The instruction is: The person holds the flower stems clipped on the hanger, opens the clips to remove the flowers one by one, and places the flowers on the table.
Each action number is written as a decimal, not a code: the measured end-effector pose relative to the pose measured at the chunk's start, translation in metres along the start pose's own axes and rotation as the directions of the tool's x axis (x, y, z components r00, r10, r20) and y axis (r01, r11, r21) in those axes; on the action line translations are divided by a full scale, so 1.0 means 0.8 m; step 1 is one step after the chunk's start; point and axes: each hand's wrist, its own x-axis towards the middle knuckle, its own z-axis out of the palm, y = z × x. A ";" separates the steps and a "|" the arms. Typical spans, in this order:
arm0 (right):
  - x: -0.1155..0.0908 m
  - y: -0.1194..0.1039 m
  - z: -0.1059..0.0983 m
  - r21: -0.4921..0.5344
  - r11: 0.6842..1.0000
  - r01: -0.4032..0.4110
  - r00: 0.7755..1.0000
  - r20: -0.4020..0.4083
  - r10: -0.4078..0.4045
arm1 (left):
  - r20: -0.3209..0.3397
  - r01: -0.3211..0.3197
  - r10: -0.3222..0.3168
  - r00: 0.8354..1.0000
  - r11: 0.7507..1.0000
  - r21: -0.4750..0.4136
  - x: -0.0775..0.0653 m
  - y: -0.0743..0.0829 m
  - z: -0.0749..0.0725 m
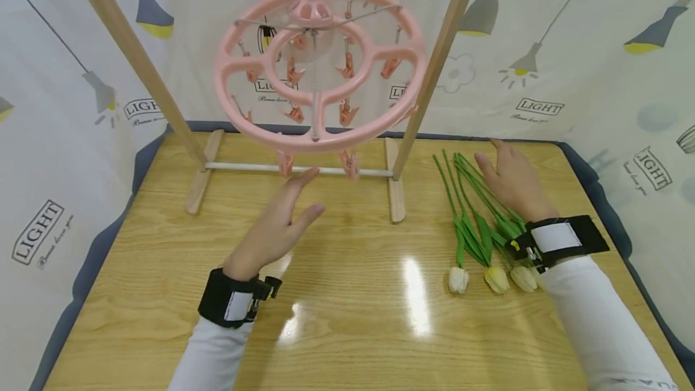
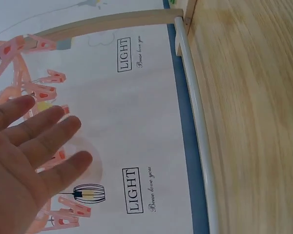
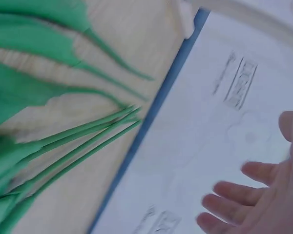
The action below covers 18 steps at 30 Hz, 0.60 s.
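Note:
A pink round clip hanger (image 1: 347, 139) hangs in the wooden frame, with small pink clips (image 1: 346, 112) dangling from it. My left hand (image 1: 274, 225) is held in front of and below the hanger, its fingers extended and holding nothing. In the left wrist view, the spread fingers (image 2: 53, 131) appear before several clips (image 2: 41, 91). Several tulips (image 1: 496, 280) with pale yellow and white heads lie on the right of the table, stems pointing away. Above their stems is my right hand (image 1: 516, 183), empty with its fingers apart; the right wrist view shows it beside the green stems (image 3: 88, 129).
The stand has two wooden posts (image 1: 447, 47), wooden feet (image 1: 398, 198) and a white crossbar (image 1: 250, 166) low between them. A lamp-patterned cloth (image 1: 488, 89) surrounds the wood-grain table (image 1: 347, 294) at the back and sides.

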 end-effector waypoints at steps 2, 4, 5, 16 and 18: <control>-0.003 -0.014 0.000 -0.030 0.999 0.044 0.997 -0.065 -0.046 | 0.003 0.010 -0.010 1.000 0.990 0.142 -0.001 0.001 0.000; -0.006 -0.028 0.001 -0.064 0.994 0.084 0.989 -0.118 -0.091 | 0.000 0.037 -0.038 0.999 0.963 0.267 -0.003 0.002 0.001; -0.008 -0.034 0.002 -0.081 0.992 0.101 0.984 -0.140 -0.111 | -0.003 0.054 -0.056 0.998 0.946 0.319 -0.003 0.002 0.002; -0.035 -0.101 0.021 -0.085 0.973 0.215 0.972 -0.073 -0.221 | 0.007 0.172 -0.198 0.980 0.868 0.466 -0.002 0.006 0.016; -0.040 -0.109 0.030 -0.100 0.968 0.231 0.973 -0.005 -0.232 | 0.046 0.177 -0.223 0.974 0.867 0.466 -0.003 0.005 0.021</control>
